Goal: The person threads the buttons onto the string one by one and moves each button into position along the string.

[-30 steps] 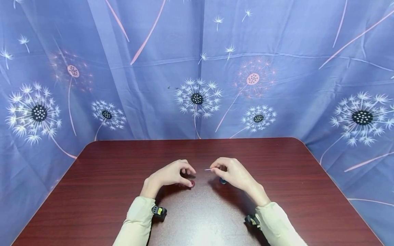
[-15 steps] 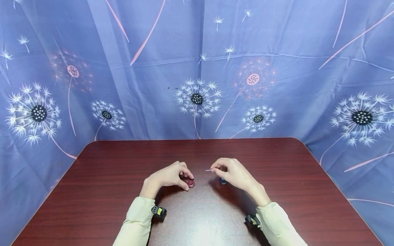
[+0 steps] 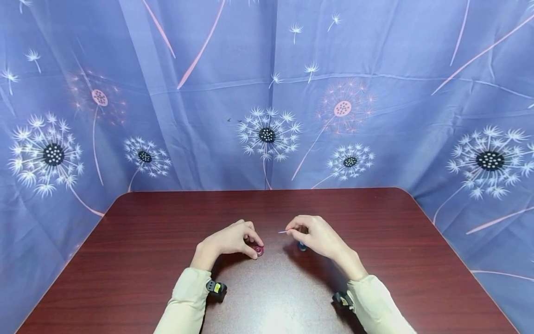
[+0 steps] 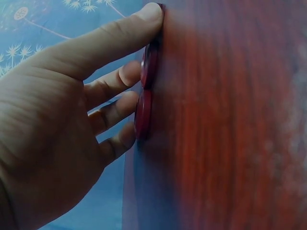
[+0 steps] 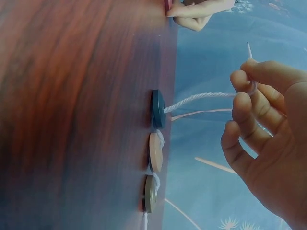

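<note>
My left hand is low over the table, thumb and index fingertip at the edges of a dark red button, pinching it. In the left wrist view, two more dark red buttons lie beneath the curled fingers. My right hand is raised and pinches a white string near its end, and the pointed tip sticks out past the fingertips. That string runs down through a dark blue button, then on to a tan button and an olive-brown button, all flat on the table.
The dark reddish wooden table reaches back to a blue curtain with dandelion prints. Each wrist wears a small black camera, one on the left and one on the right.
My left thumb has come off the top of the red button to its near side, and the index finger has come down to its far side. The right hand stays nearly still with the string.
</note>
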The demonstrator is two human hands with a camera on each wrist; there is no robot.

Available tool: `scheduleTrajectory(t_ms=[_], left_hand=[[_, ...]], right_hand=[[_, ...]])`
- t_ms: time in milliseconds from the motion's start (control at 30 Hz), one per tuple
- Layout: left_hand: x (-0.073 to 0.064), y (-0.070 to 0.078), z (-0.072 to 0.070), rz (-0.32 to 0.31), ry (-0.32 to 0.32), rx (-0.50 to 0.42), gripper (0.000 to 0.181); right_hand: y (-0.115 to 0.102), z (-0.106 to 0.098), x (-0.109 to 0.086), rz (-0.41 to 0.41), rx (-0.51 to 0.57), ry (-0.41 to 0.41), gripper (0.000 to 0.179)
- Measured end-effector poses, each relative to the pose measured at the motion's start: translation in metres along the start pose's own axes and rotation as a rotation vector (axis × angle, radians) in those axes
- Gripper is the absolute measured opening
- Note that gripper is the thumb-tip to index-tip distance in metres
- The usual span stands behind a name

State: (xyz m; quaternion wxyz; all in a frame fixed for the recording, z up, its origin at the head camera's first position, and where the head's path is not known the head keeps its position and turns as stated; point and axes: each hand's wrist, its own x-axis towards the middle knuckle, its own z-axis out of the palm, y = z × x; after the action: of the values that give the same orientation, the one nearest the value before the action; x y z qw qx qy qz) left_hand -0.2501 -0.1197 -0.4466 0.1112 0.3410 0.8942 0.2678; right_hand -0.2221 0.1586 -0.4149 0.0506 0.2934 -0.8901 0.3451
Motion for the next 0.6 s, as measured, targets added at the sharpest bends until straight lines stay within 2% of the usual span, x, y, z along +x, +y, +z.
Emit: scheduleTrajectory(t_ms=[233, 600], left_hand=[[0.0014, 0.002, 0.0001, 0.005, 0.005, 0.026, 0.024], [0.0018, 0.0047, -0.0022, -0.087, 0.036, 0.012, 0.014]], right_hand=[[0.0001, -0.0007, -0.0001, -0.008, 0.005, -0.009, 0.009], [0.0009, -0.0013, 0.0, -0.016, -0.001, -0.008, 0.01]])
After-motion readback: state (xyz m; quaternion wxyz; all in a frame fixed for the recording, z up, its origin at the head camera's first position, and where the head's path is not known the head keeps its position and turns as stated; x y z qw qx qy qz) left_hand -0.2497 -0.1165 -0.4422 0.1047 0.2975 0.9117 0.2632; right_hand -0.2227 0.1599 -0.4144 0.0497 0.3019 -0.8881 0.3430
